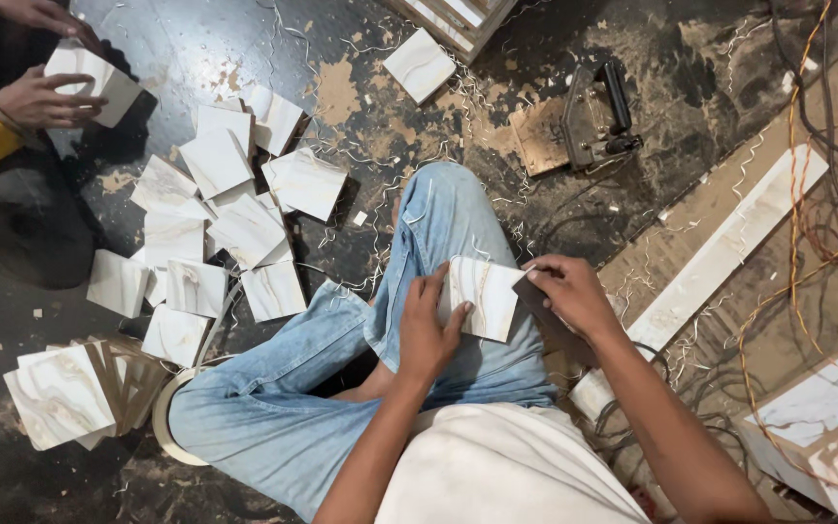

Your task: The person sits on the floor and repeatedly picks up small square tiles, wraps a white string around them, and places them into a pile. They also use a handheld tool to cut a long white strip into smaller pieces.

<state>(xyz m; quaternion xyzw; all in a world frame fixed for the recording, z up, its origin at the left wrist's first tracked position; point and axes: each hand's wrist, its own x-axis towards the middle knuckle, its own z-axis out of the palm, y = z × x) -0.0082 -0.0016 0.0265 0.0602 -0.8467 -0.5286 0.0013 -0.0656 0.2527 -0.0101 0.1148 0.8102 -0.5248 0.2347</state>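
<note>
From the head camera, the person sits cross-legged on the floor (361, 126). A square marble-patterned tile (482, 296) is braced against the raised knee, just right of the frame's centre, which keeps it steady. The left hand (426, 330) is closed around the tile's left edge, fingers curled over it, pinning it to the jeans. The right hand (571, 291) grips a flat dark scraper (547, 315), whose blade meets the tile's right edge; the hand is closed on it.

At centre left, loose tiles (225, 223) lie scattered within arm's reach. A neater stack (60, 393) sits at lower left. At upper left, another person's hands (40, 97) hold a tile of their own.

A power tool (595, 116) rests at the upper middle. Curly shavings litter the floor. At lower right sits a box (817, 427); I cannot see what is inside it.
</note>
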